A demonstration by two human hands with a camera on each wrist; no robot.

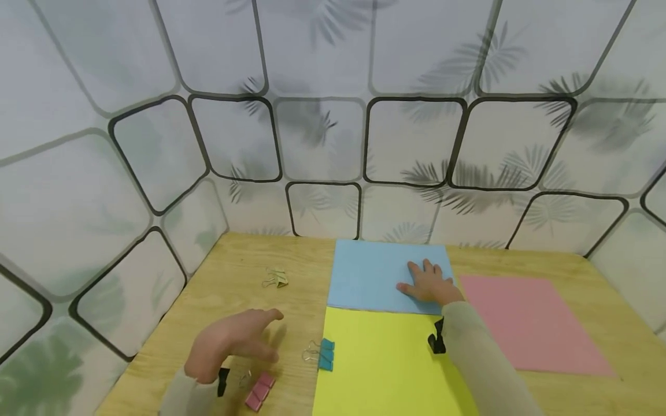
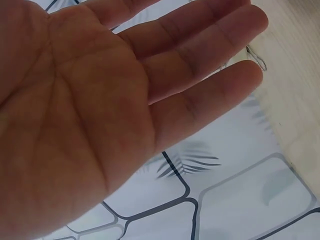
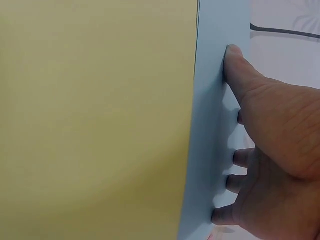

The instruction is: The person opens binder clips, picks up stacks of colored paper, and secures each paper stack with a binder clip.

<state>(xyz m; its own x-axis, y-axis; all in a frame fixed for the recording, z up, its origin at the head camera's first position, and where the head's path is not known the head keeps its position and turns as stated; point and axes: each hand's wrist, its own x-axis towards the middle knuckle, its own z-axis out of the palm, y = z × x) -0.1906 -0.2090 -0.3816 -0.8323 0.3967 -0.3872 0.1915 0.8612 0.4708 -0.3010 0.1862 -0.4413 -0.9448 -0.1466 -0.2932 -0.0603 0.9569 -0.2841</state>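
Note:
My right hand (image 1: 429, 283) rests with spread fingers on a sheet of blue paper (image 1: 369, 274). In the right wrist view, the thumb and fingertips touch the blue sheet beside the edge of a yellow sheet (image 3: 100, 120). That yellow paper (image 1: 385, 364) lies nearer to me, directly below the blue one. A teal binder clip (image 1: 326, 355) sits at its left edge. Over the table to the left hovers my left hand (image 1: 234, 341), palm bare and fingers relaxed, holding nothing. A pink binder clip (image 1: 260, 391) lies just below it.
Farther back on the left is a pale yellow binder clip (image 1: 280, 279). A pink sheet (image 1: 531, 323) lies to the right, beside my right forearm. The wooden table (image 1: 244, 254) is bordered at the back and sides by a leaf-patterned curtain (image 1: 322, 138).

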